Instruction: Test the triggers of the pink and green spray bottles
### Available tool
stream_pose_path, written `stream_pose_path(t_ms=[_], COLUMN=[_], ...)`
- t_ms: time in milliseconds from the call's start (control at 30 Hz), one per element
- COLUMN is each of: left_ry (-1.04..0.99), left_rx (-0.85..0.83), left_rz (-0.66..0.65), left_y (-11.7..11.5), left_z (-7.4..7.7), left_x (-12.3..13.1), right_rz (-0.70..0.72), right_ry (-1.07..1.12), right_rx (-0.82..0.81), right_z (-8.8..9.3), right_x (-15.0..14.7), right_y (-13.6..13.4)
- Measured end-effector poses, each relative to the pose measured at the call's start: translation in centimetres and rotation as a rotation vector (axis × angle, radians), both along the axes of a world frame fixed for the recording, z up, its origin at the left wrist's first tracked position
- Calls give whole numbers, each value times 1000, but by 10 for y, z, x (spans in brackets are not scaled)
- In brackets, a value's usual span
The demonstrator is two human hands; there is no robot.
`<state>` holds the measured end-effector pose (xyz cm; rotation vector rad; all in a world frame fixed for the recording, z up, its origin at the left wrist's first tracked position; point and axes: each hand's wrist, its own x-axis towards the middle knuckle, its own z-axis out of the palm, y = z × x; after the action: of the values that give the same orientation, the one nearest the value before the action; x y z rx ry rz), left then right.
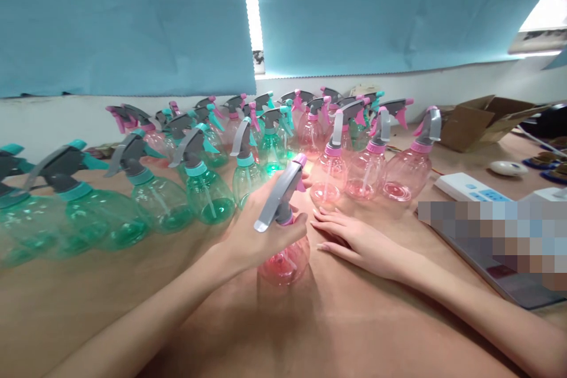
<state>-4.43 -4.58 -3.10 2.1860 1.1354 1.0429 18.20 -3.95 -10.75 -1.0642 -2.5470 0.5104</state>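
Note:
My left hand (257, 230) is wrapped round the neck of a pink spray bottle (286, 263) that stands on the brown table (310, 331). Its grey trigger head (279, 195) with a pink nozzle points up and away from me. My right hand (349, 236) lies flat on the table just right of that bottle, fingers stretched out and holding nothing. Beyond both hands stand several green spray bottles (208, 189) on the left and several pink spray bottles (367, 168) on the right.
A white power strip (469, 187) and a small white oval object (508, 168) lie at the right. An open cardboard box (482, 121) sits at the back right. A dark flat tray (509, 283) lies near the right edge. Blue sheeting covers the wall behind.

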Motion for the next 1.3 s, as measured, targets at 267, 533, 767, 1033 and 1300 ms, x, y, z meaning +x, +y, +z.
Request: stream_pose_path(t_ms=[267,533,767,1033,1300], left_ry=[17,34,21,-5,-82], left_rx=[-78,-82,-11,3,-25], left_rz=[-82,41,24,-1,5], left_y=[2,-4,-3,-5,-1], left_z=[5,7,12,7,8], left_x=[-3,-2,2,-1,5], right_rz=[1,0,-6,-7,-6], right_ry=[0,25,47,37,63], right_rx=[-6,-5,-5,-8,-12], right_z=[1,2,3,2,1], right_x=[0,1,1,1,2], right_y=[0,-1,-1,-1,-1])
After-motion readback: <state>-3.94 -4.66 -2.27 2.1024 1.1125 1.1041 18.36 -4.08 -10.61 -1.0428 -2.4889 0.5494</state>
